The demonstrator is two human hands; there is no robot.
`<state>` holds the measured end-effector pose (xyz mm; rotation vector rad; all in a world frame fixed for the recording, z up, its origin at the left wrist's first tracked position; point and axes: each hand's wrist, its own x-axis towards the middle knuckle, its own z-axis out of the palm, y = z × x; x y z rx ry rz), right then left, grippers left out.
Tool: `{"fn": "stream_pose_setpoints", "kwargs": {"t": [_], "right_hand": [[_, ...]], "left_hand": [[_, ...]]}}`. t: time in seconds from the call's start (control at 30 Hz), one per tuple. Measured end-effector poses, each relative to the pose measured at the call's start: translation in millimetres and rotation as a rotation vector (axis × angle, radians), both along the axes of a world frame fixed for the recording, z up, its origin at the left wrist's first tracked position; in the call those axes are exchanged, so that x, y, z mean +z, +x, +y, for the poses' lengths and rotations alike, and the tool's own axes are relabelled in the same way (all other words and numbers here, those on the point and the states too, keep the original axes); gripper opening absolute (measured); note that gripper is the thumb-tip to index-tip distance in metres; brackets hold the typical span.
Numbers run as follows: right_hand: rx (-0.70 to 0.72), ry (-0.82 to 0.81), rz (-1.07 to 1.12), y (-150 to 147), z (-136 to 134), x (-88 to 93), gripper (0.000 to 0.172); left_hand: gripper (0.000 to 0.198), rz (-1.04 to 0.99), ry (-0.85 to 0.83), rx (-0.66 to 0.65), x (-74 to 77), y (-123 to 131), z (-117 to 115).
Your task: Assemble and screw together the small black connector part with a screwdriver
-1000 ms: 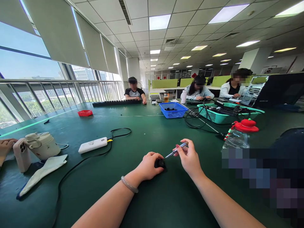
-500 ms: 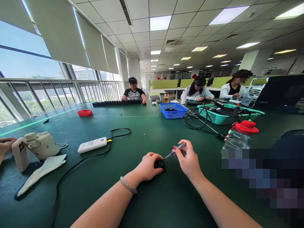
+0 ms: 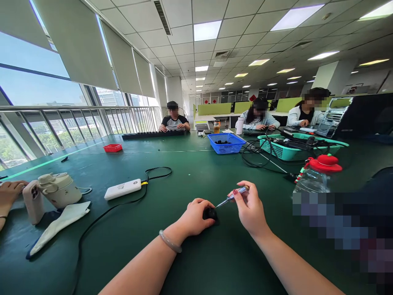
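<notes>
On the dark green tabletop (image 3: 202,262), my left hand (image 3: 198,216) grips a small black rounded object (image 3: 210,213) between thumb and fingers. Its exact kind is too small and too covered to tell. My right hand (image 3: 250,209) is closed around a screwdriver (image 3: 231,198) with a shiny, partly clear handle. The thin shaft slants down to the left, and its tip is at or very near the upper edge of the black object. Whether the tip touches it I cannot tell.
A white power bank (image 3: 123,189) with a black cable lies left. Beyond are a red tray (image 3: 112,148), a blue basket (image 3: 226,143) and a teal basket (image 3: 282,151) of cables. A red-lidded bottle (image 3: 321,172) stands right. Another person's hand (image 3: 11,192) is by a phone (image 3: 33,203).
The view has shifted slightly, so most things sit a little further right. Both hands keep their holds, and the screwdriver stays at the black object. The person's hand at far left shows more.
</notes>
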<state>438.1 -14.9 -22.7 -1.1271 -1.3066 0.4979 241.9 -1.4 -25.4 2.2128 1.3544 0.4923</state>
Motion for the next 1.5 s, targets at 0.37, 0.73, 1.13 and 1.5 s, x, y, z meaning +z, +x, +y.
{"fn": "stream_pose_setpoints", "kwargs": {"t": [0.37, 0.73, 1.13, 1.5], "right_hand": [[0.108, 0.118, -0.399, -12, -14, 7.0, 0.021], [0.1, -0.129, 0.043, -7, 2, -2.2, 0.035], [0.067, -0.311, 0.455, -2, 16, -12.4, 0.051], [0.039, -0.406, 0.599, -7, 12, -5.2, 0.041]], "left_hand": [[0.04, -0.02, 0.008, -0.013, 1.0, 0, 0], [0.047, -0.015, -0.016, -0.011, 4.8, 0, -2], [0.042, 0.0, -0.007, -0.021, 7.6, 0, -4], [0.044, -0.012, 0.002, -0.033, -0.8, -1, -1]]}}
